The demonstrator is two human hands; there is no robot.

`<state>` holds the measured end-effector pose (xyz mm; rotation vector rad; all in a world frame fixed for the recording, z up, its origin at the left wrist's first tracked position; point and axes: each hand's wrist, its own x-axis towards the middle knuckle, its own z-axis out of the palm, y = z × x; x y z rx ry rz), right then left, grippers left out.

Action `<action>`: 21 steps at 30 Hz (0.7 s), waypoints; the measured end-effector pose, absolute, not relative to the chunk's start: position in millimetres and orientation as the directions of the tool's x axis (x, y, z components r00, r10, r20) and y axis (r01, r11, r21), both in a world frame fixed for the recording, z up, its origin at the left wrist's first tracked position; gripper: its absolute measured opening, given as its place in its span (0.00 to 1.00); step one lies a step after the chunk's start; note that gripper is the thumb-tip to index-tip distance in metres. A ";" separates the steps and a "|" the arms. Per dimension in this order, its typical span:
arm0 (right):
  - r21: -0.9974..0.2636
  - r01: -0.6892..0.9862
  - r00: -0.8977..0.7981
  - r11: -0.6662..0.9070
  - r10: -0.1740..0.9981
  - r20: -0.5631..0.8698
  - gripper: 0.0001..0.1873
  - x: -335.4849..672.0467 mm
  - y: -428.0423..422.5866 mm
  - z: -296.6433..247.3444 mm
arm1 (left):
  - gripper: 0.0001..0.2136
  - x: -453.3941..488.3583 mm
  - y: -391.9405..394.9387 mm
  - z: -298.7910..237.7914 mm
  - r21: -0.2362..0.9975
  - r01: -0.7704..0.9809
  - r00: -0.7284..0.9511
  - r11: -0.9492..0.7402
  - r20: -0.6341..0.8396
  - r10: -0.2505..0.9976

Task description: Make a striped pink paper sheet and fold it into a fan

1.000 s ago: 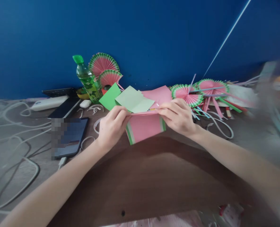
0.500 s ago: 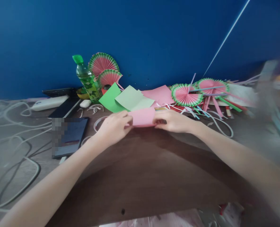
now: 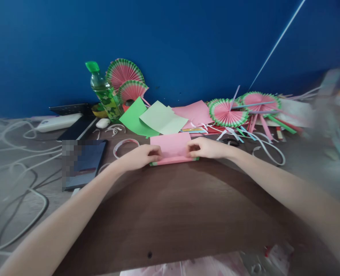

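A sheet of pink paper [image 3: 171,143] lies on the brown table, its near edge folded into a narrow strip with green and white ends. My left hand [image 3: 139,156] is closed at the left part of that folded edge, thumb and fingers pinching the paper. At the right part my right hand [image 3: 204,148] pinches the same edge. Just behind the sheet lie a pale green paper [image 3: 164,119], a bright green paper [image 3: 132,117] and another pink paper [image 3: 195,113]. A roll of tape [image 3: 126,147] rests beside my left hand.
Pleated pink-and-green paper fans [image 3: 125,74] lean on the blue wall, with more fans [image 3: 229,113] lying at the right among paper strips. At the left are a green bottle [image 3: 102,92], a phone [image 3: 88,165], a white power bank [image 3: 59,122] and tangled white cables [image 3: 40,195].
The pink paper has come down flatter and nearer, so more of its face and its green-ended folded edge show. Both hands have moved slightly with it.
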<state>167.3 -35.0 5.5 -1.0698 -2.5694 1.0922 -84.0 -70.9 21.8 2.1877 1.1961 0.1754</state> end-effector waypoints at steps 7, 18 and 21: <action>-0.668 0.570 -0.730 0.479 0.668 -0.145 0.09 166.1 -34.6 3.6 | 0.09 -83.8 -70.7 17.8 0.559 0.727 0.566 -0.399 -0.160 0.808; -0.691 0.574 -0.733 0.440 0.652 -0.193 0.08 164.1 -35.7 4.7 | 0.09 -81.2 -71.0 17.7 0.566 0.729 0.561 -0.385 -0.170 0.810; -0.698 0.568 -0.733 0.437 0.653 -0.188 0.08 163.3 -36.6 4.3 | 0.08 -81.1 -71.4 16.9 0.565 0.731 0.552 -0.382 -0.161 0.818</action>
